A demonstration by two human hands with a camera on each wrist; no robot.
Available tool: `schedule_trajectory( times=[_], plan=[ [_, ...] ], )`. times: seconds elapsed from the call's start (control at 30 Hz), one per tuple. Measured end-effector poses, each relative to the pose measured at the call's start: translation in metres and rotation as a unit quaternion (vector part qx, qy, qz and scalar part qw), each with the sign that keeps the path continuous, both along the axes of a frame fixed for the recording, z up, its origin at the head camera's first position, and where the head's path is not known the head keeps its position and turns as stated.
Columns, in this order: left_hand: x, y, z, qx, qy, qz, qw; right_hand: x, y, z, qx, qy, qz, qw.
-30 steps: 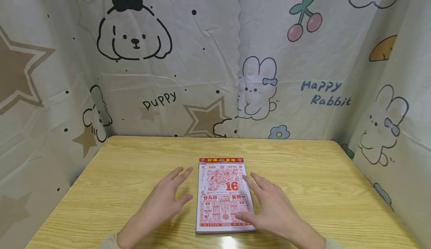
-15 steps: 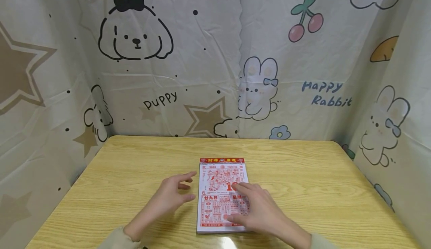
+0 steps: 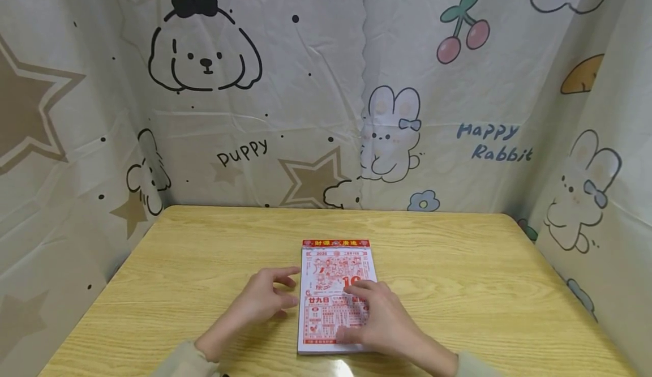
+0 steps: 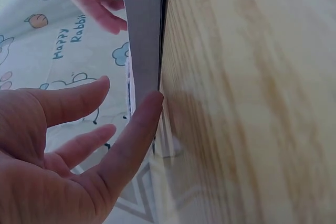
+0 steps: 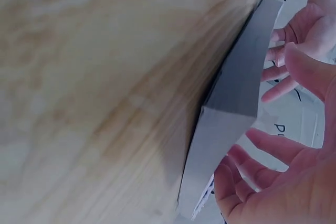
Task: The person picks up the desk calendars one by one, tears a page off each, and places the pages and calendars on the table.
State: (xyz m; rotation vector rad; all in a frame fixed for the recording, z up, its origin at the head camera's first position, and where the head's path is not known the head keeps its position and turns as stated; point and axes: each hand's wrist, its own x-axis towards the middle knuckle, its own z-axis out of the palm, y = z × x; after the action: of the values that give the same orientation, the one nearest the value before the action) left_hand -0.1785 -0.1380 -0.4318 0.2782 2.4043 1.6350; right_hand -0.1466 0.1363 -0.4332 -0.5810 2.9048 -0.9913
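Note:
A thick tear-off calendar (image 3: pixel 328 303) lies flat on the table, its red header at the far end and a large red 16 half covered by the right hand. At its left edge is my left hand (image 3: pixel 262 298), thumb and fingers spread apart. One fingertip meets the side of the page block (image 4: pixel 142 40) in the left wrist view, or comes very near it. My right hand (image 3: pixel 384 317) is over the lower right part of the calendar, fingers loosely bent. The right wrist view shows the right fingers (image 5: pixel 278 145) beside the block's edge, pinching nothing.
A wood-grain table (image 3: pixel 204 241) spreads around the calendar. Behind it and along both sides hangs a pale curtain (image 3: pixel 316 105) printed with puppies, rabbits and stars. Light-coloured sleeves (image 3: pixel 185 360) cover the forearms.
My right hand has moved left and slightly down, from the calendar's right edge to over its face. The left hand has shifted right to the left edge. The calendar stays put.

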Motion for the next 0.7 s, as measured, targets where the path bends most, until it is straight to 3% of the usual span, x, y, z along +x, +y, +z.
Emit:
schedule_trajectory(
  times=[0.37,0.7],
  plan=[
    [-0.0005,0.0016,-0.0012,0.004,-0.029,0.001,0.9996,-0.0005,-0.0023,-0.0046,0.032,0.018,0.024,0.999],
    [-0.0022,0.0009,-0.0031,0.055,-0.083,0.009,0.9950,-0.0003,-0.0021,-0.0094,0.017,0.030,0.020,0.999]
  ],
)
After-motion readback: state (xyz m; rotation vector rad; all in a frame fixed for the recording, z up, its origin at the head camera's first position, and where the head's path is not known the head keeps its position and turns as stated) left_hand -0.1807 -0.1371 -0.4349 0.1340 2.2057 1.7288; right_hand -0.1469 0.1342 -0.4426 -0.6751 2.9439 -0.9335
